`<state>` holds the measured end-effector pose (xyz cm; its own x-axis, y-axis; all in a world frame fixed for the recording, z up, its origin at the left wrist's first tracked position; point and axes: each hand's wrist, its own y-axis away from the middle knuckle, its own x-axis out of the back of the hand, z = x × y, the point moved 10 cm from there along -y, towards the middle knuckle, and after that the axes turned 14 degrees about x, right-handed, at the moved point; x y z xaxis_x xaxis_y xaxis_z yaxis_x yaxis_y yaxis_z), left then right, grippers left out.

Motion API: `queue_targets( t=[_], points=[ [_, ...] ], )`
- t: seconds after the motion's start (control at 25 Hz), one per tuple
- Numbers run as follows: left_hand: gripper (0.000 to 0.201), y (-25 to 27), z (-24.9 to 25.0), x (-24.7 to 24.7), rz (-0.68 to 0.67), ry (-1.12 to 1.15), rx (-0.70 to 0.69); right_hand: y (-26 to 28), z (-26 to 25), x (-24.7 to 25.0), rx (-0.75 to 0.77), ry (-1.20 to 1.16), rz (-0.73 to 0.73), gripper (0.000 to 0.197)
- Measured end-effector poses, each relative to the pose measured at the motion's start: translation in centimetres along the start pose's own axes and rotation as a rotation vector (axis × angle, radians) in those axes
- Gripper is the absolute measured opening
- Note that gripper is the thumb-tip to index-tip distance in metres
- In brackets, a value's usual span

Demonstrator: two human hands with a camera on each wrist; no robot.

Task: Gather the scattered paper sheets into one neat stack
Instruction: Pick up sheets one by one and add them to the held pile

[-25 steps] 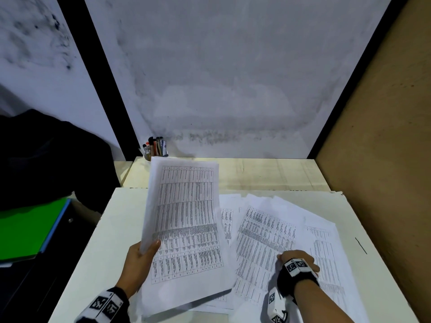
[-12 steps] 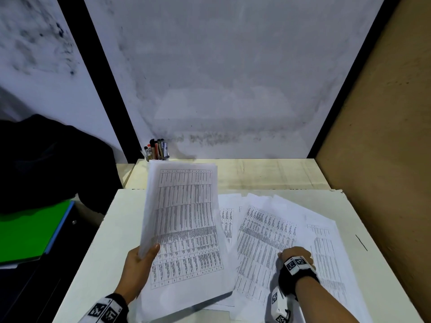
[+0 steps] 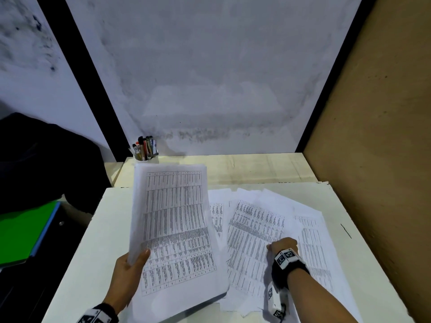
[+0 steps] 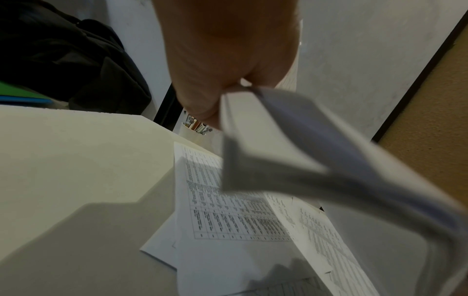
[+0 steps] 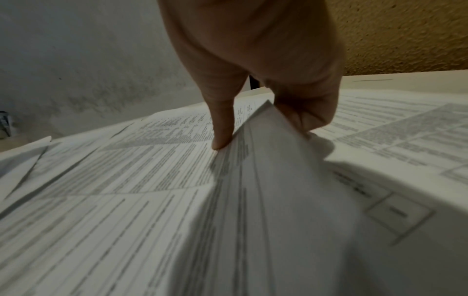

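From the head view the left hand (image 3: 127,273) grips a raised stack (image 3: 172,229) over the table (image 3: 77,264); only the right wrist view shows the right hand (image 5: 255,66) apparently pinching one sheet (image 5: 266,170) off the scattered sheets (image 3: 310,241).

Head view downward; wrist views close, sharing sheets (image 3: 254,241).

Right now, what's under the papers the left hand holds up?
Under the held papers, more printed sheets lie overlapping on the white table. What those cover is hidden.
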<state>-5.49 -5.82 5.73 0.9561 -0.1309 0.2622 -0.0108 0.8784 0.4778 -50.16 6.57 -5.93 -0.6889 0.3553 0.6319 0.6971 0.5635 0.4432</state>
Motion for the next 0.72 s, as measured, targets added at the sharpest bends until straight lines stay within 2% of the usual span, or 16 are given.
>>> queue_targets(
  t=[0.08,0.16,0.28,0.44,0.52,0.64,0.72],
  points=[
    [0.029,-0.3,-0.5,0.1,0.003,-0.019,-0.008,0.4,-0.2,-0.4,0.001,0.033,-0.052,0.030],
    [0.031,-0.4,-0.7,0.4,0.009,-0.018,-0.014,1.3,-1.1,0.0,0.036,0.174,-0.040,0.027],
    [0.029,-0.6,-0.9,0.8,0.022,-0.002,-0.020,2.4,-2.3,-0.2,0.033,0.303,-0.013,0.043],
    [0.029,-0.2,-1.0,0.6,0.016,0.013,-0.018,3.8,-3.3,-1.9,0.120,0.212,0.010,0.063],
    [0.022,0.2,-0.8,0.4,0.019,0.036,-0.012,4.2,-3.2,-2.6,0.125,0.155,-0.003,0.056],
    [0.025,-0.1,-1.2,0.4,0.025,0.033,-0.003,4.9,-3.5,-2.4,0.104,0.110,-0.014,0.037],
    [0.024,-0.1,-1.0,1.1,0.035,0.035,0.001,5.2,-4.7,-0.3,0.160,0.037,0.055,0.031]
  ],
)
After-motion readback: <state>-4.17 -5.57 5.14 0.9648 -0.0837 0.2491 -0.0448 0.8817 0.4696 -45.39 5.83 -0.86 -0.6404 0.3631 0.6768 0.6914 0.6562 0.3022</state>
